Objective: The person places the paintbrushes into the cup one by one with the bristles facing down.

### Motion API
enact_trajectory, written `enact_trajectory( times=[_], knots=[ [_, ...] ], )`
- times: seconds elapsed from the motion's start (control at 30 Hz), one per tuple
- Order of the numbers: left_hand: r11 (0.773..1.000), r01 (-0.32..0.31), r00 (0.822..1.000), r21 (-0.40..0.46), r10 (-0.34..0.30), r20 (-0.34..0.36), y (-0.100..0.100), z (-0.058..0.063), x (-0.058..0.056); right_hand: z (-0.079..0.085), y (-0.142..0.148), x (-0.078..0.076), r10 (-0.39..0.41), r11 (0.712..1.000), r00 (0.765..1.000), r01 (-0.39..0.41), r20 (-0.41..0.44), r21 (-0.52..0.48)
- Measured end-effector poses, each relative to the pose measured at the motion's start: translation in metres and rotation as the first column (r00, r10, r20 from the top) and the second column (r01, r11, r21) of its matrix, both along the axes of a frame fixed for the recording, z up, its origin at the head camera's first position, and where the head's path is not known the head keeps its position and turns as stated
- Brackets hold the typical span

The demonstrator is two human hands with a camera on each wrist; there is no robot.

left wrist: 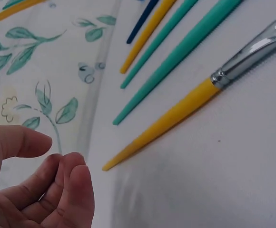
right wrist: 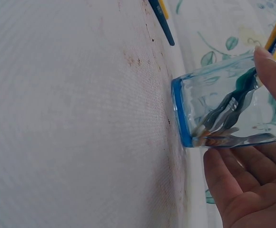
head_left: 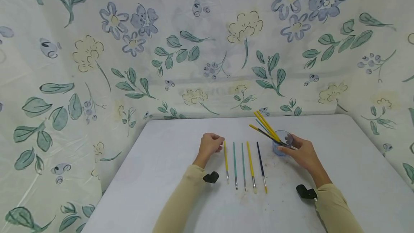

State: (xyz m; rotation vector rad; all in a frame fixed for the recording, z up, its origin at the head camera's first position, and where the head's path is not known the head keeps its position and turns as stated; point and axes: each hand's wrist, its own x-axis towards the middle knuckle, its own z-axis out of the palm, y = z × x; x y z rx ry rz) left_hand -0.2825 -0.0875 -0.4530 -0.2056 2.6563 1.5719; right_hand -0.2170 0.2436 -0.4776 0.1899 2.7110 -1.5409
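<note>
My left hand point(head_left: 211, 144) is at the handle end of the leftmost yellow paintbrush point(head_left: 226, 158). In the left wrist view its fingers are loosely bent, with a gap between thumb and fingertips and nothing held. Beside that brush lie two teal paintbrushes point(head_left: 235, 163), another yellow paintbrush point(head_left: 250, 159) and a dark blue paintbrush point(head_left: 261, 161), bristles towards me. My right hand point(head_left: 304, 152) holds a clear glass point(right wrist: 214, 104) with a blue base, thumb on one side and fingers on the other. Several yellow, teal and dark brushes point(head_left: 266, 123) lean leftwards in it, bristles down.
The white table point(head_left: 145, 175) carries reddish specks point(head_left: 275, 175) around and right of the brush row. A flower-patterned sheet point(head_left: 207, 56) hangs behind and on both sides. Black wrist mounts point(head_left: 211, 177) stick out from both sleeves.
</note>
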Motion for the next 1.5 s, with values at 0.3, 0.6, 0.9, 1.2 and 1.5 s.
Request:
enact_trajectory(
  times=[0.3, 0.6, 0.9, 1.2, 1.5],
  knots=[
    [0.987, 0.054, 0.997, -0.151, -0.045, 0.062, -0.001, -0.006, 0.002, 0.002, 0.0, 0.0, 0.006, 1.0, 1.0, -0.006, -0.011, -0.001],
    [0.945, 0.11, 0.991, -0.308, -0.079, 0.112, 0.004, -0.009, 0.004, 0.001, 0.0, 0.0, 0.012, 1.0, 1.0, -0.012, -0.003, -0.004],
    [0.9, 0.153, 0.982, -0.408, -0.092, 0.167, 0.013, -0.006, 0.006, 0.003, -0.002, 0.001, 0.006, 1.0, 1.0, -0.006, 0.0, -0.003],
    [0.863, 0.19, 0.978, -0.469, -0.126, 0.164, 0.017, 0.003, 0.014, 0.003, 0.0, 0.001, 0.013, 1.0, 1.0, -0.013, -0.012, 0.009],
    [0.832, 0.219, 0.975, -0.51, -0.167, 0.147, 0.015, -0.001, 0.015, 0.001, -0.001, 0.0, -0.002, 1.0, 1.0, 0.002, -0.004, -0.001]
  ],
)
